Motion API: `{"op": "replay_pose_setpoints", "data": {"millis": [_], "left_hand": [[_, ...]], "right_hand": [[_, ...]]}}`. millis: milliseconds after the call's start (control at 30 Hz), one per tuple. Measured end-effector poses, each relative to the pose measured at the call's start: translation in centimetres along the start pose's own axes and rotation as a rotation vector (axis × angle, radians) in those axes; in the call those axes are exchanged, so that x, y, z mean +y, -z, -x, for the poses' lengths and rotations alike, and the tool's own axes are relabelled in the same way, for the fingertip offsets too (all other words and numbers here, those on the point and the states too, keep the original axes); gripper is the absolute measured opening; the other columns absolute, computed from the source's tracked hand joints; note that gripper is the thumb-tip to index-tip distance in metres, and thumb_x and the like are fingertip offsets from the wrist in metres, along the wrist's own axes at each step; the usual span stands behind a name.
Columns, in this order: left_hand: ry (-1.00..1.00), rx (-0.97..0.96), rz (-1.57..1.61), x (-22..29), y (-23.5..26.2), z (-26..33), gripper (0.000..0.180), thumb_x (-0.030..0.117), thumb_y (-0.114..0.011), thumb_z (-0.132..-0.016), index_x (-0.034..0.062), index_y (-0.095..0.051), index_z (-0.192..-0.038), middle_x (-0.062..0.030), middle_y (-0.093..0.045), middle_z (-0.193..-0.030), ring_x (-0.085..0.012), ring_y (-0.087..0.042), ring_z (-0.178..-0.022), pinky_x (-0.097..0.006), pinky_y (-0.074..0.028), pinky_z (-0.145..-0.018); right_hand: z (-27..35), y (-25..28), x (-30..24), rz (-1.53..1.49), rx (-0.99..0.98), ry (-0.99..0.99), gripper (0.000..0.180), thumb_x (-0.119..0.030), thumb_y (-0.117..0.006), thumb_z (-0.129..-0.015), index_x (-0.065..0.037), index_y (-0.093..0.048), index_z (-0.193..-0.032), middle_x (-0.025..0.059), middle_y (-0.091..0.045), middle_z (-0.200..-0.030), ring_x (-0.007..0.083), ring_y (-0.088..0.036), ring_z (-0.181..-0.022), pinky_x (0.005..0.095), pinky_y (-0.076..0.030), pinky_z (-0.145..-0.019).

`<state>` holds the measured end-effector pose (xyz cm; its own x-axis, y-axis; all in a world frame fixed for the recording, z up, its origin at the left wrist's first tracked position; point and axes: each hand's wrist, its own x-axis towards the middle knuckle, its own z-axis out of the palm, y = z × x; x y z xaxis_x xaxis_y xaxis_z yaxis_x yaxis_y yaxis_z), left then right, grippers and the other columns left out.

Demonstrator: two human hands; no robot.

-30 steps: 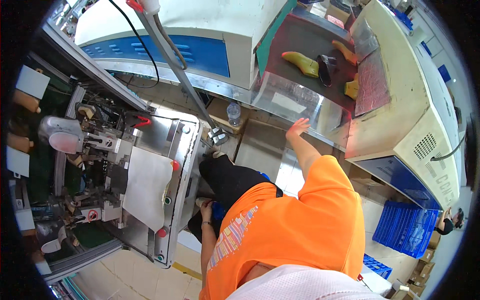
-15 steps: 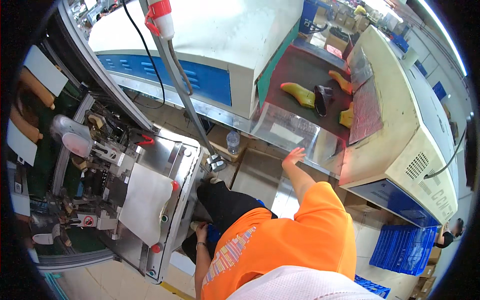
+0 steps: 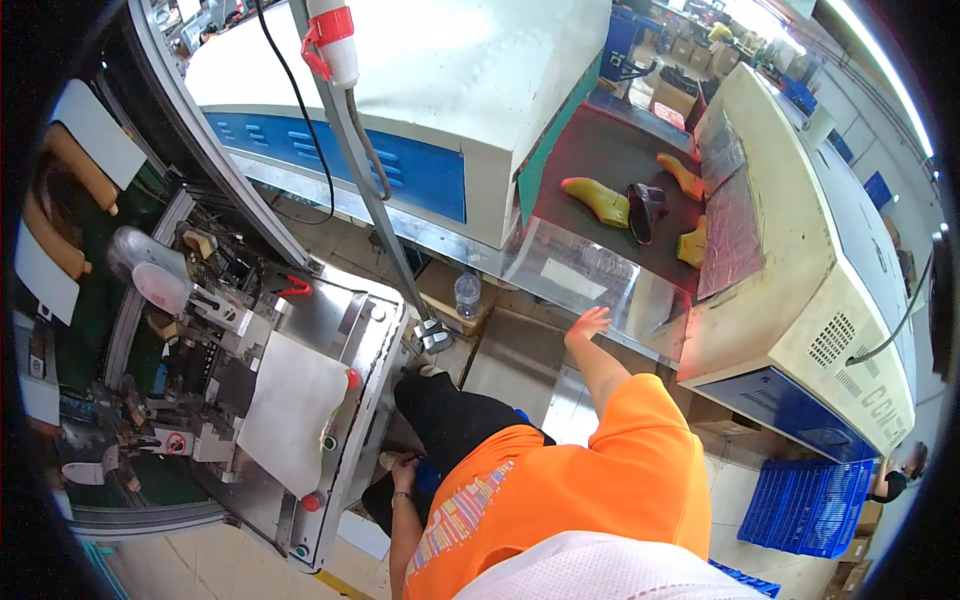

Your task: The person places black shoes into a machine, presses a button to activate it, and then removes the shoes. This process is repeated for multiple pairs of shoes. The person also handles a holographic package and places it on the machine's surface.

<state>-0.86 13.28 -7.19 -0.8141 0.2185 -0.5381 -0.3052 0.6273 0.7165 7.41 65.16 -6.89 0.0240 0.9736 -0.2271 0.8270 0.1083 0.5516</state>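
My right hand [image 3: 588, 325] reaches out over the front of the conveyor, its fingers spread and nothing in them. It is nearest to a clear plastic sheet [image 3: 590, 262] at the belt's near end. On the dark belt [image 3: 590, 150] beyond lie a yellow-green shoe last [image 3: 597, 201], a dark shoe upper [image 3: 646, 212], an orange last [image 3: 680, 175] and another yellow-green last [image 3: 691, 243], partly hidden by a hanging flap. My left hand [image 3: 403, 473] hangs low beside my black trouser leg [image 3: 455, 415]. Its fingers are mostly hidden, so any hold cannot be made out.
To the left stands a machine with a metal table [image 3: 330, 300], a white sheet [image 3: 292, 410] lying on it. A metal pole [image 3: 365, 180] rises ahead, beside a plastic bottle [image 3: 467, 295]. The cream machine housing [image 3: 800, 300] flanks the belt; blue crates [image 3: 805, 505] stand below right.
The whole view has shifted slightly downward in the picture. My right hand stays spread in nearly the same place by the plastic sheet, and the lasts lie as before.
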Motion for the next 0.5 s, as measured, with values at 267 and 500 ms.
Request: {"op": "replay_pose_setpoints", "data": {"millis": [267, 500], "left_hand": [[-0.109, 0.085, 0.058, -1.0, 0.0, -0.3, 0.018, 0.009, -0.063, -0.074, 0.0017, -0.062, -0.091, -0.0085, -0.061, -0.086, -0.018, -0.056, -0.078, -0.03, -0.043, -0.073], [-0.065, 0.146, -0.056, -2.2, 0.1, -1.2, 0.021, 0.012, -0.063, -0.074, 0.0021, -0.061, -0.093, -0.0103, -0.061, -0.088, -0.0201, -0.057, -0.08, -0.031, -0.043, -0.074]], "right_hand": [[0.3, 0.3, 0.2, 0.021, 0.013, 0.008, 0.059, -0.023, -0.038, -0.088, -0.003, -0.009, -0.135, 0.0228, -0.006, -0.14, 0.0432, -0.027, -0.122, 0.0484, -0.04, -0.084], [0.1, 0.0, 0.0, 0.046, 0.0, 0.007, 0.059, -0.022, -0.037, -0.088, -0.003, -0.008, -0.136, 0.0229, -0.005, -0.14, 0.0426, -0.028, -0.122, 0.0485, -0.039, -0.085]]}}
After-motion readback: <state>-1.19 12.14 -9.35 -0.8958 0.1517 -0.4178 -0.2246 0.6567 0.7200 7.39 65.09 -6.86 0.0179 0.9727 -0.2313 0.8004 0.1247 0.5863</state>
